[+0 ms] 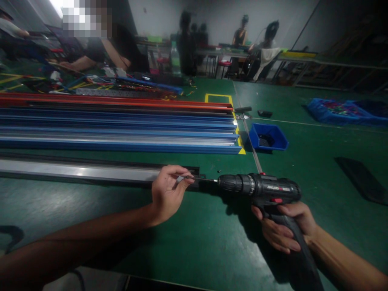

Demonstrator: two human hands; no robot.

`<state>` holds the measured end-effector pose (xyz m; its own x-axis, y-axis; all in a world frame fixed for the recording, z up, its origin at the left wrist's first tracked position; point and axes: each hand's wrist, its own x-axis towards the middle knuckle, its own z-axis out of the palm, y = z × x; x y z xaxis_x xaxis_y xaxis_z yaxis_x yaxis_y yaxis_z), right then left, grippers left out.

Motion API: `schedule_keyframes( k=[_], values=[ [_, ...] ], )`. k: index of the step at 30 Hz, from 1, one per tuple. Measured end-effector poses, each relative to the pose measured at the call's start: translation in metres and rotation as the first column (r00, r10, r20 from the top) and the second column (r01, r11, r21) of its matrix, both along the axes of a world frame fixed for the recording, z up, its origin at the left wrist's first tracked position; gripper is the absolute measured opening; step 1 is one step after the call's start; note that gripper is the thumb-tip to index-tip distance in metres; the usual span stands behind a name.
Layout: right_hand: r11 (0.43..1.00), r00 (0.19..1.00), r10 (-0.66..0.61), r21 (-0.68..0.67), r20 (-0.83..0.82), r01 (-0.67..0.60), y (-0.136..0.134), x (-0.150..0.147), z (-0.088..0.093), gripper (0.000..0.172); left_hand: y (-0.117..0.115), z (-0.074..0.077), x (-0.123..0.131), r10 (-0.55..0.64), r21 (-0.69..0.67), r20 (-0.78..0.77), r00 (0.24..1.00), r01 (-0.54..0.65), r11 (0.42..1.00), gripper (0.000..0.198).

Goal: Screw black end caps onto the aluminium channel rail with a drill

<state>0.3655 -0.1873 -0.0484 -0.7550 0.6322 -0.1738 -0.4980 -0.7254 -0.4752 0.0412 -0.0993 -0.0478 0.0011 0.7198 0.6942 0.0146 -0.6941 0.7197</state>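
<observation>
Right hand [285, 228] is wrapped around the grip of a black cordless drill-driver with red markings [263, 190], fingers closed on the handle near the trigger. The driver lies roughly level, chuck pointing toward the left side of the green-topped bench [197, 238], with a thin dark bit [201, 178] projecting from it.

Left hand [168, 192] sits just beside the bit tip, thumb and forefinger pressed together at the front of the bit (whatever is pinched there is too small to make out). The hand rests at the end of a long flat silver metal rail with dark edges [85, 171], which runs along the bench from its left edge and stops near the middle, close to the near edge.

Farther back on the bench lies a stack of long blue aluminium profiles [121, 135], with a red-orange profile [121, 101] along its far side; both end near a yellow taped outline [218, 97]. Just right of the blue stack stands a small blue plastic bin [268, 137]. A flat black strip [360, 180] lies toward the right edge, and a blue tray of mixed parts [345, 111] sits at the far right. A tangle of coloured wires [91, 83] lies behind the profiles, where another person's arm [100, 58] rests. More people sit at distant tables, blurred.
</observation>
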Motion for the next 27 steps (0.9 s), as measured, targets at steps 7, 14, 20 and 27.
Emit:
schedule_keyframes(
  k=[7, 14, 20, 27],
  values=[
    [1.0, 1.0, 0.007, 0.03, -0.02, -0.006, 0.001, 0.0, 0.002, 0.038, -0.001, 0.001, -0.001, 0.008, -0.037, -0.022, 1.0, -0.009, 0.999, 0.032],
    [1.0, 1.0, -0.003, 0.015, -0.009, 0.003, 0.0, 0.002, -0.001, 0.041, -0.003, 0.005, 0.0, -0.036, -0.108, -0.002, 0.999, 0.036, 0.993, 0.043],
    [1.0, 0.999, -0.009, 0.02, 0.033, 0.008, 0.002, 0.005, 0.0, 0.043, 0.004, 0.0, -0.002, -0.113, -0.079, -0.02, 0.993, 0.111, 0.991, 0.073],
    [0.988, 0.994, -0.071, 0.129, -0.087, 0.082, 0.009, 0.013, 0.004, 0.044, 0.028, 0.023, -0.013, -0.046, -0.051, 0.097, 0.994, 0.051, 0.997, 0.017]
  ],
)
